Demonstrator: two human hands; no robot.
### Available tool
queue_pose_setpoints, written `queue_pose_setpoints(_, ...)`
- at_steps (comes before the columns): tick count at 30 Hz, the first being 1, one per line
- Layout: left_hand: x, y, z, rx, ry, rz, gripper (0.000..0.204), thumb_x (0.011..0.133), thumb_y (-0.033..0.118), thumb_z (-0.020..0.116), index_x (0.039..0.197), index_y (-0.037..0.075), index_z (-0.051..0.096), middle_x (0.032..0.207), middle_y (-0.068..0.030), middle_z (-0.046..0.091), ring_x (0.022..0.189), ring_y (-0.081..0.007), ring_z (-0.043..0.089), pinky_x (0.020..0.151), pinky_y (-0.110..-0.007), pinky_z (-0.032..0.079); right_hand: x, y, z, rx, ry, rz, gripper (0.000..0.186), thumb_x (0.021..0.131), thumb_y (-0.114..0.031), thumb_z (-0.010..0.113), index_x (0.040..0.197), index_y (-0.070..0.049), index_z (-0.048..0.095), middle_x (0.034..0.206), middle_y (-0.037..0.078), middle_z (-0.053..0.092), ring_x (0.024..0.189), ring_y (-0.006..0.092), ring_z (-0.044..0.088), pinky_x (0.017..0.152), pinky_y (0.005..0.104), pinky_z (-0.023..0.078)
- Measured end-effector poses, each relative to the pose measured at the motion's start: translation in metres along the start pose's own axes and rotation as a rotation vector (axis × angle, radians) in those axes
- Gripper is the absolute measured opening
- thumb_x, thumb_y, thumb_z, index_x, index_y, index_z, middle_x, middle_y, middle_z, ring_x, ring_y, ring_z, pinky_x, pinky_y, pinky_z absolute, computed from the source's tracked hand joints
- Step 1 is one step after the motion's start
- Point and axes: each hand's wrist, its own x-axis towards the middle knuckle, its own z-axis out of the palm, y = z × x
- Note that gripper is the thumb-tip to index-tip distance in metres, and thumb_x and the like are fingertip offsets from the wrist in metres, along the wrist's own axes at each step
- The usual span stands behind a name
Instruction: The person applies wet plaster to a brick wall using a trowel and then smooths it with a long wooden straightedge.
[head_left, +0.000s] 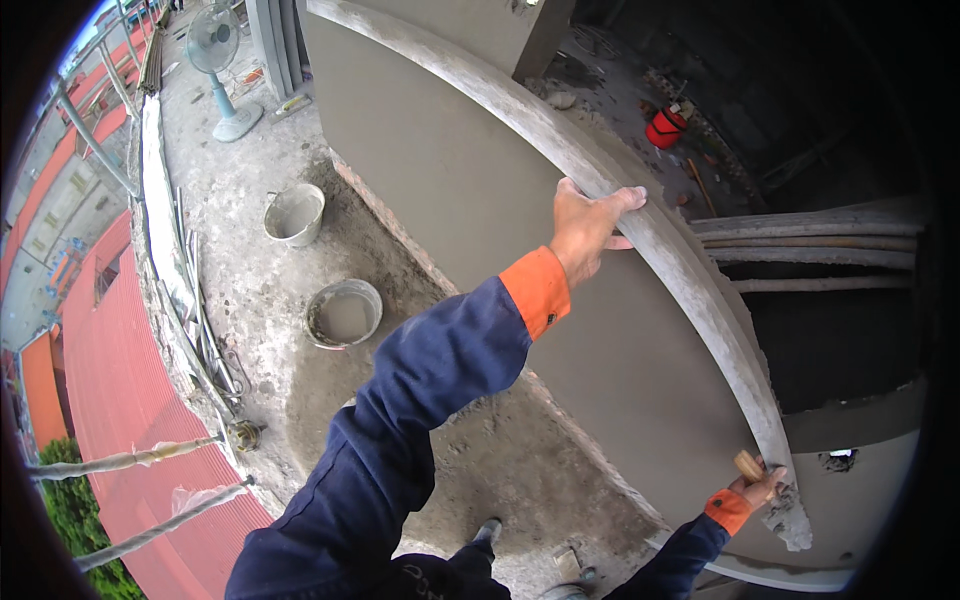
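A long mortar-caked straightedge point(690, 280) lies against a freshly plastered grey wall point(470, 190), running from upper left to lower right. My left hand point(590, 225) grips its upper part with fingers hooked over the edge. My right hand point(757, 487) holds its lower end, where a wooden handle point(748, 464) shows beside the fingers. Both arms wear dark blue sleeves with orange cuffs.
Below on the rough concrete floor stand two mortar buckets point(294, 214) point(343, 313), a pedestal fan point(222, 70), and loose pipes along the open ledge point(160, 240). A red container point(665, 127) lies beyond the wall. Scaffold poles point(810, 240) stick out at right. My feet point(487, 532) are below.
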Motion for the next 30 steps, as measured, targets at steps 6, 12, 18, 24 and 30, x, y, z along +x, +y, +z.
queue_pose_setpoints(6,0.007,0.001,0.008,0.032,0.011,-0.025,0.075,0.07,0.011,0.076,0.118,-0.01,0.022,0.104,-0.0243,0.054,0.103,-0.0298,0.056,0.067,-0.042,0.057,0.008,0.001,0.008,0.026,0.003,0.044,0.06,0.084,-0.03,0.067,0.124,-0.009,0.027,0.111,0.015,0.052,0.095,0.0265,0.058,0.084,0.0409,0.052)
queue_pose_setpoints(12,0.012,-0.002,0.012,0.065,0.026,-0.046,0.069,0.07,0.012,0.076,0.113,-0.007,0.026,0.104,-0.0239,0.05,0.1,-0.0297,0.056,0.066,-0.041,0.058,0.013,0.005,0.015,0.004,0.021,0.047,0.058,0.085,-0.028,0.067,0.122,-0.008,0.027,0.11,0.018,0.052,0.091,0.0262,0.059,0.083,0.0411,0.053)
queue_pose_setpoints(18,0.017,-0.004,0.014,0.063,0.02,-0.045,0.068,0.07,0.013,0.076,0.112,-0.007,0.027,0.106,-0.0243,0.048,0.1,-0.0309,0.056,0.066,-0.04,0.058,0.019,0.008,0.013,0.033,0.034,0.106,0.059,0.084,-0.026,0.068,0.124,-0.008,0.028,0.108,0.018,0.053,0.088,0.0263,0.059,0.079,0.0408,0.054)
queue_pose_setpoints(24,0.019,-0.005,0.017,0.04,-0.006,-0.037,0.061,0.071,0.012,0.076,0.107,-0.004,0.029,0.104,-0.0225,0.049,0.09,-0.029,0.06,0.066,-0.041,0.058,0.021,0.007,0.013,0.056,0.0,0.062,0.054,0.085,-0.025,0.066,0.121,-0.008,0.031,0.104,0.017,0.055,0.083,0.0263,0.061,0.078,0.0408,0.055)
queue_pose_setpoints(30,0.022,-0.005,0.017,0.032,-0.012,-0.04,0.059,0.072,0.011,0.075,0.106,-0.004,0.029,0.102,-0.0224,0.049,0.088,-0.0284,0.061,0.066,-0.041,0.058,0.022,0.009,0.015,0.041,0.025,0.053,0.055,0.086,-0.024,0.064,0.124,-0.008,0.028,0.102,0.018,0.055,0.08,0.0268,0.062,0.077,0.0419,0.056)
